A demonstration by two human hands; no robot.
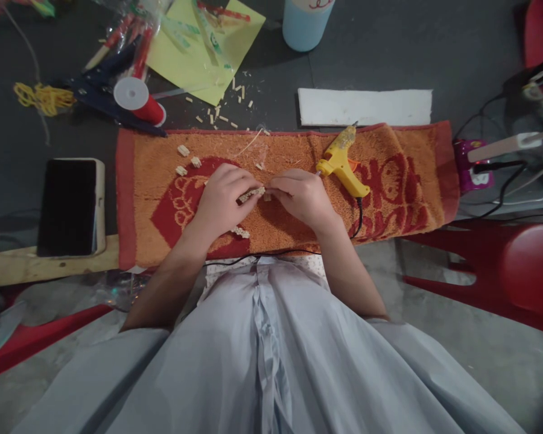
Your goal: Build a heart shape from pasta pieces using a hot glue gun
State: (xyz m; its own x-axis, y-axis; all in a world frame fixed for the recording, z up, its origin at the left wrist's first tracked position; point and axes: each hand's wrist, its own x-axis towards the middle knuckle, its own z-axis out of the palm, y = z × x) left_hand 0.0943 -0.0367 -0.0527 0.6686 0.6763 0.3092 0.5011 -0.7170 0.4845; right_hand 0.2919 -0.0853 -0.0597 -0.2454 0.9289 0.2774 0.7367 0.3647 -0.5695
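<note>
Single head-height view from close above the table, forward and downward

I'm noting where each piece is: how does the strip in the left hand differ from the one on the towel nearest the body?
The held strip is pinched in the left hand; the loose strip lies on the towel. The held strip slants up toward the picture's right, while the loose strip slants down that way. Both are pale and knobbly.
</note>
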